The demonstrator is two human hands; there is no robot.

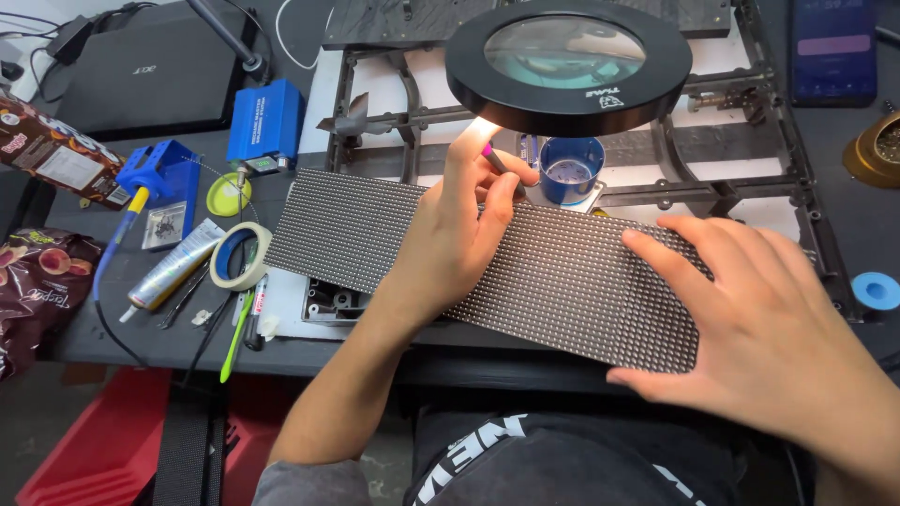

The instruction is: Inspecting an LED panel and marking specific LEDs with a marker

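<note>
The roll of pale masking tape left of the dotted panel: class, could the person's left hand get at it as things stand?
Probably yes. The roll of pale masking tape lies uncovered, but the left hand would first have to leave the dotted grey panel, still holding its pink-tipped tool.

We see a dark grey panel (525,267) covered in a fine regular grid of pale dots. The slim tool (494,159) in the left hand (455,230) shows a bright pink tip. Above them the round magnifier lamp (568,64) has a black ring around greenish glass, and beside it stands a small blue cup (571,170). To one side lie a cream roll of tape (239,255), a blue soldering stand (161,178), a lime-green pen (236,339) and a yellow-green lid (228,195). Below the bench sits a red bin (98,445).
</note>
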